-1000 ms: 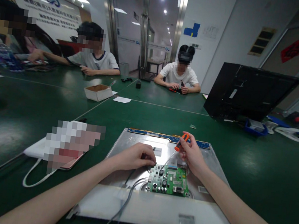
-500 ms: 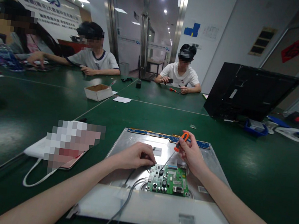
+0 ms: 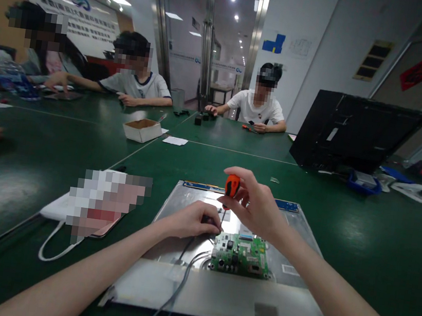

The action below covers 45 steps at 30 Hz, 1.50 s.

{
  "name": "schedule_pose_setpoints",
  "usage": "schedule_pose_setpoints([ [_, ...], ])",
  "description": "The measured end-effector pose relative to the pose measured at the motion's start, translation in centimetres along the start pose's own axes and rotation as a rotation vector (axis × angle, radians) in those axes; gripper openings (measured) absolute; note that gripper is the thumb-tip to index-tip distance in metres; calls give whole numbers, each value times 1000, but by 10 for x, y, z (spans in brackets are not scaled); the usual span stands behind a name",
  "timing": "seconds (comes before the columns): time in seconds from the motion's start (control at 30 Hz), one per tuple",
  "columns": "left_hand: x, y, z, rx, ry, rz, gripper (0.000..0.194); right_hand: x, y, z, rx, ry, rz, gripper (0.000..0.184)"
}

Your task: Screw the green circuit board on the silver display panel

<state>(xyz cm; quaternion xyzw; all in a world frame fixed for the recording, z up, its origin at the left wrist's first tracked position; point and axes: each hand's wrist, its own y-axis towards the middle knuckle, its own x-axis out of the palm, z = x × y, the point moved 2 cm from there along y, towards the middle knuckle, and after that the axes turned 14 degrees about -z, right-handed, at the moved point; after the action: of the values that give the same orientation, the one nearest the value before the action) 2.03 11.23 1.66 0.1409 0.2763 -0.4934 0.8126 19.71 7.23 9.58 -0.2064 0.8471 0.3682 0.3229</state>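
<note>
My right hand (image 3: pixel 257 203) grips a screwdriver (image 3: pixel 233 185) by its orange and black handle. The shaft points down at the upper left corner of a green circuit board (image 3: pixel 240 255), close to my left fingertips. My left hand (image 3: pixel 195 220) is closed in a pinch at that same corner; whatever lies between its fingers is hidden. Under the board is a flat metal display panel (image 3: pixel 292 308), with a blue circuit strip (image 3: pixel 286 206) along its far edge. Dark cables (image 3: pixel 182 278) run from the board's left side over the panel's near edge.
Left of the panel lie a white object and a pink phone-like slab (image 3: pixel 108 227), partly blurred, with a white loop. Farther off are a small open box (image 3: pixel 142 131), a paper piece (image 3: pixel 175 141) and a black monitor (image 3: pixel 354 130). Several people sit around the green table (image 3: pixel 378 242).
My right hand has moved left and turned, bringing the screwdriver upright from the board's middle to its upper left corner. The left hand stays there. Across the table, a person's hand has reached leftward.
</note>
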Motion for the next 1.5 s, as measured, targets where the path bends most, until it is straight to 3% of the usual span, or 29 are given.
schedule_pose_setpoints([
  [0.2,-1,0,1,2,-20,-19,6,-2,1,-3,19,7,-150,35],
  [0.47,-2,0,3,-7,-10,-21,4,-2,-5,4,84,49,-154,30],
  [0.9,-1,0,1,-12,-47,-39,5,4,-6,10,74,-14,-170,34],
  [1.07,-1,1,-1,6,-59,-33,4,6,-7,7,56,-178,-166,30],
  [1.27,-2,0,-2,11,-11,-29,3,-2,-10,-5,-22,-206,-188,37],
  [1.5,-2,-1,0,6,14,-34,2,-9,-10,-9,16,-278,-187,32],
])
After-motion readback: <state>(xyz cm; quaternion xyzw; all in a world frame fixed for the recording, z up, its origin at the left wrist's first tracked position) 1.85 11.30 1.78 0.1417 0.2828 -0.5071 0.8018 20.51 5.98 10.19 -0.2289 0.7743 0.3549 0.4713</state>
